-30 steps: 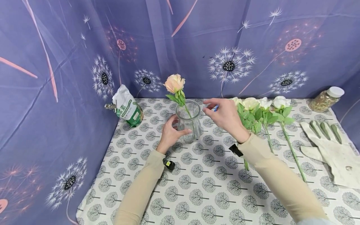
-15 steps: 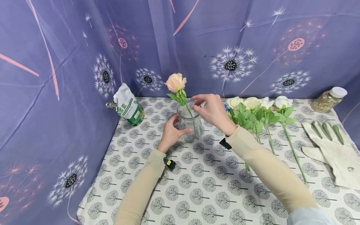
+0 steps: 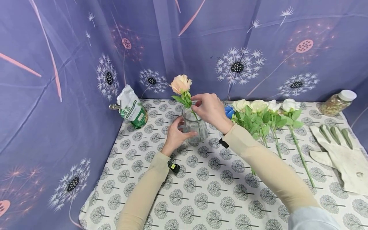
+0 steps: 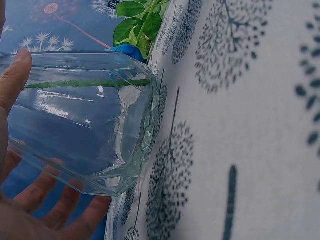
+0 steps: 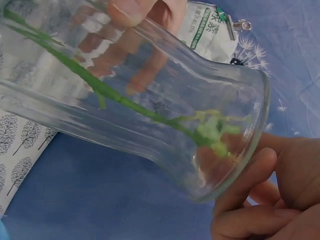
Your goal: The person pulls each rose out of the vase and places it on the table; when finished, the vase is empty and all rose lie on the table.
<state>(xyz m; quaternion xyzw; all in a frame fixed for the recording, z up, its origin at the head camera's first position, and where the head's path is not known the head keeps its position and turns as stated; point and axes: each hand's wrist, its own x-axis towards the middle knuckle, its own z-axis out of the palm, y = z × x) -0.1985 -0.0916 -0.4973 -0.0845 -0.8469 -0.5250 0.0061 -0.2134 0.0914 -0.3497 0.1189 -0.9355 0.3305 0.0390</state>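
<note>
A clear glass vase [image 3: 194,130] stands on the cloth, with one peach rose [image 3: 180,84] leaning left out of its mouth. My left hand [image 3: 174,134] grips the vase around its side, thumb in front; in the left wrist view its fingers [image 4: 65,205] wrap the glass. The green stem [image 5: 115,97] runs down inside the vase. My right hand [image 3: 211,110] is at the vase's mouth, index finger and thumb reaching over the rim beside the leaves [image 3: 184,99]. In the right wrist view its fingers [image 5: 250,175] are right at the rim; I cannot tell whether they pinch the stem.
Several white and cream roses [image 3: 258,106] and a blue flower [image 3: 229,111] lie right of the vase. A white glove [image 3: 342,159] and a lidded jar [image 3: 337,103] are at the far right. A clipped green and white bag [image 3: 133,110] stands back left, by the curtain [image 3: 72,38].
My right hand has moved left from beside the flowers to the vase's mouth, and the blue flower shows more behind it. My left hand keeps its grip on the vase.
</note>
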